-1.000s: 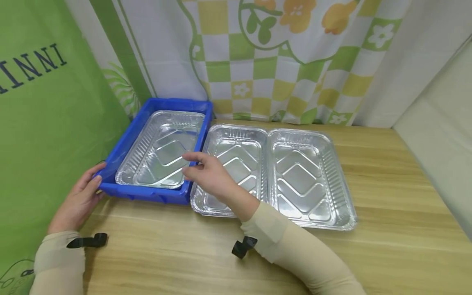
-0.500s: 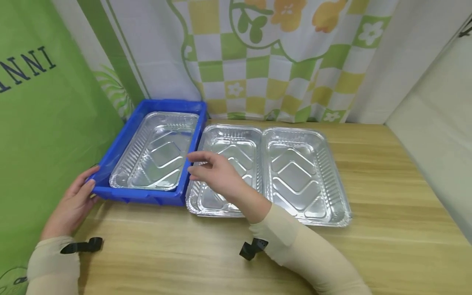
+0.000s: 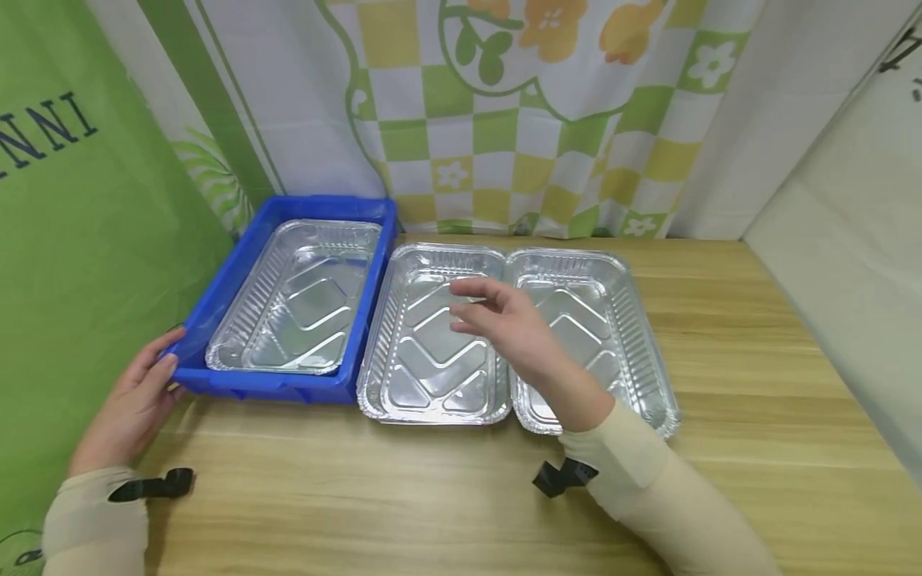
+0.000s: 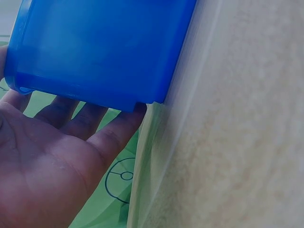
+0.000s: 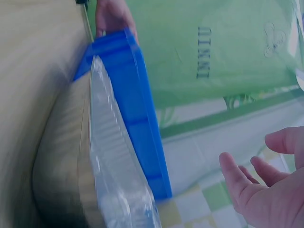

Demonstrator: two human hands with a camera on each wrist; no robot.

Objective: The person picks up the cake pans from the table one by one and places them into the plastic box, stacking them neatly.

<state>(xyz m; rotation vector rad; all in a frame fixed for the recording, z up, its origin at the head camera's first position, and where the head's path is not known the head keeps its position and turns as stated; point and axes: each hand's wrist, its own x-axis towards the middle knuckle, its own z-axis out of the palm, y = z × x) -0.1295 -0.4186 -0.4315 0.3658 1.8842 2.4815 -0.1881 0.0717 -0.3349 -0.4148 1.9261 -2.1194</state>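
Observation:
A blue plastic crate [image 3: 262, 386] stands at the left of the table with a rectangular foil pan [image 3: 313, 300] lying inside it. My left hand [image 3: 126, 412] holds the crate's near left corner, thumb at the rim and fingers along the outer wall; the left wrist view shows the fingers against the blue crate [image 4: 95, 52]. Two more foil pans, a middle one [image 3: 432, 360] and a right one [image 3: 579, 316], lie side by side to the crate's right. Above where they meet hovers my right hand [image 3: 515, 332], fingers loosely bent and holding nothing.
A wooden table [image 3: 346, 496] carries everything. Behind it hangs a checked curtain [image 3: 497, 152], close to the crate's far edge. A green cloth [image 3: 79, 264] borders the left side, and a pale wall [image 3: 850, 240] the right.
My right hand has moved right, from beside the crate's right rim to over the two foil pans. The left hand stays at the crate's corner. The head view has shifted slightly.

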